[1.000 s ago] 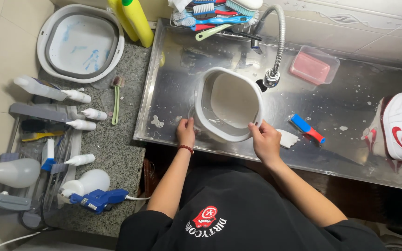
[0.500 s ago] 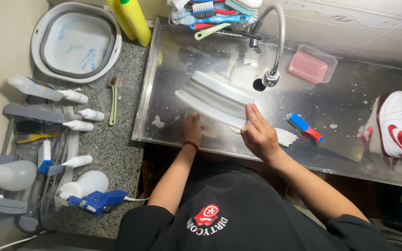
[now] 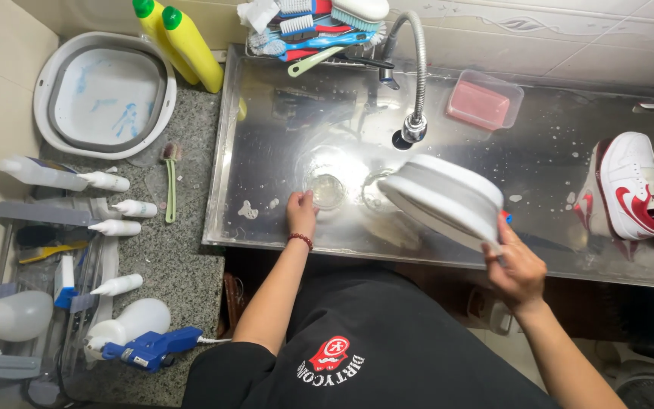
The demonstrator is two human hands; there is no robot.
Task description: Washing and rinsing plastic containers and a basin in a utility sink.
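Fingers of the right hand (image 3: pixel 520 266) grip a tilted white and grey basin (image 3: pixel 442 198) above the steel sink (image 3: pixel 266 144), while the left hand (image 3: pixel 301 213) rests open-fingered beside the drain (image 3: pixel 326 189).

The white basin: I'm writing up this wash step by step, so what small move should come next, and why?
Probably tip the white basin a little further over the steel sink. The right hand holds it tilted by its rim near the faucet, while the left hand rests beside the drain, so any leftover water would run there.
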